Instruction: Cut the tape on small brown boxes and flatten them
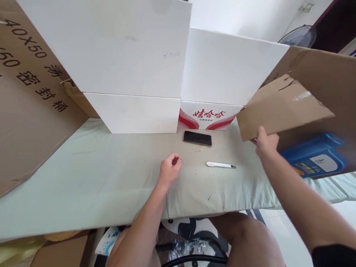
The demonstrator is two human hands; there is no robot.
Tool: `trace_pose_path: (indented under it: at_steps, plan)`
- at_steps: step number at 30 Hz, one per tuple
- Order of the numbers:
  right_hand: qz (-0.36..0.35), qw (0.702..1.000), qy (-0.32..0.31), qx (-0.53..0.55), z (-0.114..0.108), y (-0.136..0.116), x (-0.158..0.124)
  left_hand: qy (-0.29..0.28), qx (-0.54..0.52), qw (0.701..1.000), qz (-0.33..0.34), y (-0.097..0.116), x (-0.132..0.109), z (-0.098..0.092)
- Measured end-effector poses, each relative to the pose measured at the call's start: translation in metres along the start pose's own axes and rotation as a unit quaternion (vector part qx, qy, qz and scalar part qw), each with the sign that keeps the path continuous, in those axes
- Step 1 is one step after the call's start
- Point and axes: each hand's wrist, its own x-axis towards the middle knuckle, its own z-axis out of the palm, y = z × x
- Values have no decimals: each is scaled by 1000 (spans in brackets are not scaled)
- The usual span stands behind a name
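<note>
At the right, my right hand [267, 142] grips the lower left corner of a brown cardboard piece [280, 107] with torn slits along its top edge. The piece is raised at a tilt in front of a larger printed carton. My left hand [170, 170] rests on the pale green cloth [133, 167] in a loose fist, and nothing shows in it. To the right of that hand lies a white utility knife [219, 164] with its blade tip showing. A black phone [197, 138] lies farther back, by the boxes.
White boxes [133, 55] stand stacked at the back, beside a red-and-white printed box [207, 115]. A large brown carton [27, 100] stands at the left, and a carton with a blue print [319, 157] at the right. Small dark scraps lie on the cloth.
</note>
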Motion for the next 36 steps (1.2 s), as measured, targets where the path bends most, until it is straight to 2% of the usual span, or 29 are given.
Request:
trace_pose_path:
  at_steps: [3,6,8,10,12,14,16,19,22,24,26,27,30,32,34,36]
  plan:
    - [64,991,-78,-87,20,-25,31,-11,-8,1000,-6,5,1,-8]
    - [106,951,-168,-238,36,-14,16,-4,-26,1000,-14,9,4,-16]
    - [97,902,-233,-350,46,5,-14,1,-43,999,-19,11,4,-22]
    - [56,841,-294,-450,52,21,-44,5,-64,998,-23,13,3,-28]
    - [4,775,-335,-536,56,23,-65,16,-88,996,-24,14,1,-35]
    - [-46,707,-357,-608,61,7,-79,34,-118,992,-22,14,-2,-43]
    - [-105,651,-373,-653,70,-23,-93,58,-153,986,-20,14,-4,-53]
    - [-225,594,-419,-649,93,-75,-135,101,-213,972,-23,12,-8,-69]
    - [-358,553,-501,-562,131,-118,-202,135,-280,950,-38,8,-10,-85]
    - [-439,546,-537,-470,164,-139,-252,151,-323,933,-53,5,-12,-96]
    - [-530,549,-535,-362,205,-157,-298,166,-356,917,-70,1,-13,-109]
    - [-555,549,-530,-332,229,-165,-320,174,-369,910,-79,-1,-13,-116]
    - [-584,558,-506,-304,305,-193,-372,197,-397,891,-100,-6,-11,-136]
    - [-586,572,-483,-309,354,-212,-396,211,-413,879,-112,-8,-9,-148]
    - [-580,590,-459,-324,396,-232,-410,221,-426,869,-123,-10,-6,-157]
    - [-560,613,-434,-350,429,-248,-416,227,-435,861,-134,-11,-4,-164]
